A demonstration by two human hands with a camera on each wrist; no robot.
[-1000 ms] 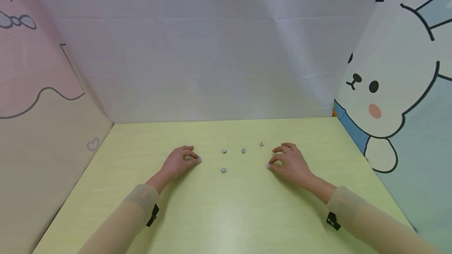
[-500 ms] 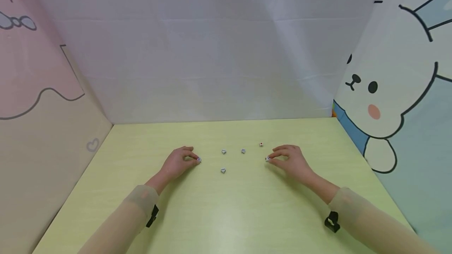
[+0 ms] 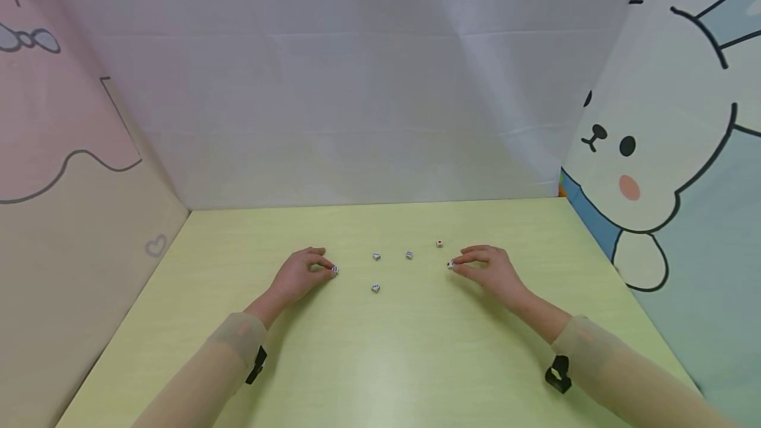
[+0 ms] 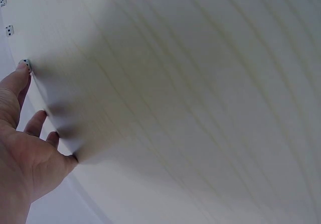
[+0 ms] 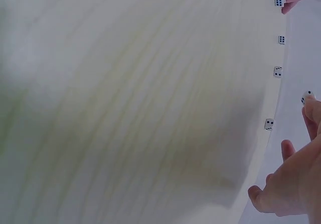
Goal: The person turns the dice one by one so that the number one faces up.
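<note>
My left hand point(image 3: 298, 274) pinches one small white die, the left die point(image 3: 335, 270), between thumb and fingertip, with the other fingers spread away from it. My right hand point(image 3: 490, 273) holds the right die point(image 3: 451, 265) the same way, in a narrow pinch. From the right wrist, that right die shows tilted against the pale backdrop point(image 5: 301, 58), so I judge it to be off the desk point(image 3: 380, 349); whether the left die touches the desk, I cannot tell.

Four more dice lie loose between my hands. The near die point(image 3: 375, 288) is closest to me, the middle-left die point(image 3: 376, 256) lies beyond it, the middle-right die point(image 3: 409, 255) is beside that, and the red-pip die point(image 3: 439, 244) lies farthest off, near my right fingers.

Dice this small call for a light pinch on two opposite faces; squeezing across a corner could make one spin or shoot out. My right wrist wants care most: the loose fingers there could brush the red-pip die, so I should have them raised. Any turn of the right die is best made by rolling thumb against finger, slowly, with the forearm quiet.
</note>
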